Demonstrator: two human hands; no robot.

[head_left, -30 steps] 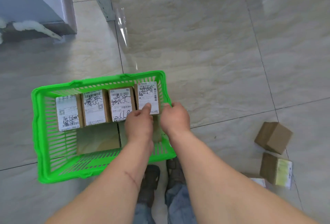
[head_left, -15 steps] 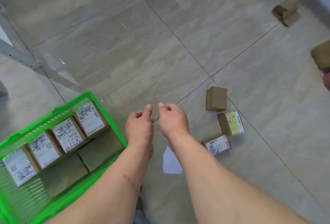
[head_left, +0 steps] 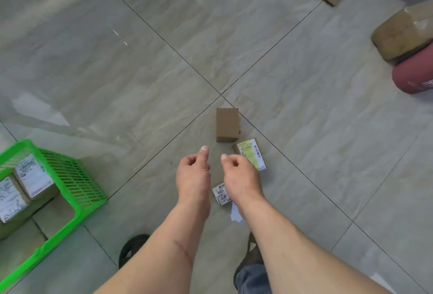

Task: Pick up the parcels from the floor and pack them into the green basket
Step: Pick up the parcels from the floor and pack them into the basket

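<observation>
Center frame, both hands reaching for floor parcels, nothing held.
L hand (head_left: pixel 193 172) & R hand (head_left: pixel 239 174) empty, fingers loosely curled, poised over 3 parcels clustered by the tile joint: plain box (head_left: pixel 226 124) above, yellow-label box (head_left: pixel 251 156) just R of it, white-label box (head_left: pixel 221 195) partly hidden under R wrist. Basket (head_left: pixel 70 183) lower left w/ boxes lined along one side, likely leaving room for more.

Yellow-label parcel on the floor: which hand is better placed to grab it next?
Right, probably. The right hand hangs empty beside the yellow-label parcel; the left hand, also empty, is farther from it.
</observation>
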